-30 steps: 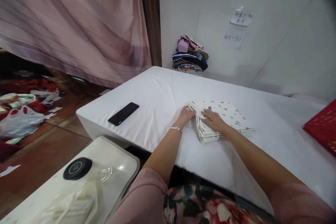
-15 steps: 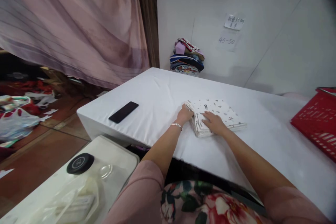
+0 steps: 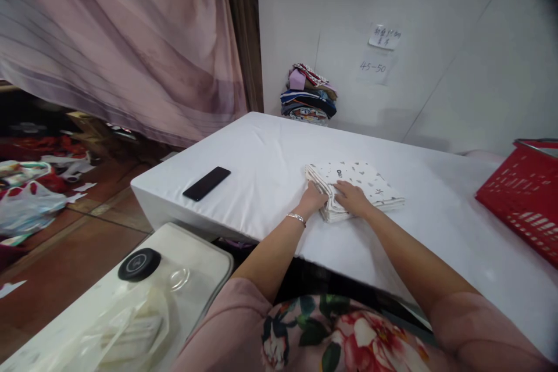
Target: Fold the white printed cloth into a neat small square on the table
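A white cloth [image 3: 366, 179] with small dark printed motifs lies folded in several layers on the white-covered table [image 3: 257, 154]. At its left folded edge is my left hand [image 3: 313, 197], a bracelet on its wrist. Its fingers are curled round the layers there, and their tips are partly hidden by the cloth. My right hand [image 3: 352, 199] lies on top near the front edge, fingers stretched out over the fabric, just to the right of the left hand.
A black phone [image 3: 207, 183] lies on the table's left part. At the right stands a red plastic basket [image 3: 523, 189]. Folded clothes [image 3: 308, 96] are stacked at the back against the wall. A lower white surface [image 3: 192, 250] at front left holds a round black lid [image 3: 139, 264] and a plastic bag [image 3: 131, 331].
My left hand has slid down along the cloth's left edge, toward me, uncovering the upper left corner. My right hand stays on top, slightly shifted. The view has moved a little.
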A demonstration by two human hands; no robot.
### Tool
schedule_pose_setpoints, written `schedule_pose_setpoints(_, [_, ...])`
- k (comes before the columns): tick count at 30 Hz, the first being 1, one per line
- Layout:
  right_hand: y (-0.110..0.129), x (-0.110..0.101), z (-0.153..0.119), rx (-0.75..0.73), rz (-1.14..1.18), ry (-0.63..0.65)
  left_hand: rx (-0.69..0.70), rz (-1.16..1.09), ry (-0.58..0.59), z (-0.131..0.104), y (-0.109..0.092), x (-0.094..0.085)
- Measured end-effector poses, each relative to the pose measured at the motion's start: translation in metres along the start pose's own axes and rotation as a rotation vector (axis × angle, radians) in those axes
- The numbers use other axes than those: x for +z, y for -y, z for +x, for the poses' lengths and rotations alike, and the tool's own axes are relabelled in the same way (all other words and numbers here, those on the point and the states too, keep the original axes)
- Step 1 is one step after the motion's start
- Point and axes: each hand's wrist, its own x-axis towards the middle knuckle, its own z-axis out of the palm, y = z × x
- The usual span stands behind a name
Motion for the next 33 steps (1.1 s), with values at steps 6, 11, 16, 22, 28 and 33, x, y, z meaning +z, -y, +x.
schedule_pose_setpoints(6, [-0.007,-0.003,-0.005,-0.074,0.062,-0.019,0.096,0.069,-0.028,-0.008,0.006,-0.004])
schedule_pose_setpoints(11, [-0.005,-0.002,-0.005,-0.069,0.092,-0.065,0.097,0.03,-0.065,-0.016,0.006,-0.002])
schedule_pose_setpoints(16, [0.009,-0.005,-0.018,-0.151,0.269,-0.293,0.12,0.07,-0.057,-0.029,0.007,-0.001])
schedule_pose_setpoints(22, [0.028,-0.004,-0.057,-0.369,0.262,-0.326,0.106,0.1,-0.055,-0.035,0.008,-0.001])
schedule_pose_setpoints(28, [0.036,0.004,-0.062,-0.371,0.245,-0.353,0.099,0.129,-0.062,-0.034,0.009,0.0])
schedule_pose_setpoints(33, [0.041,0.0,-0.057,-0.304,0.194,-0.284,0.122,0.11,-0.065,-0.036,0.01,-0.001])
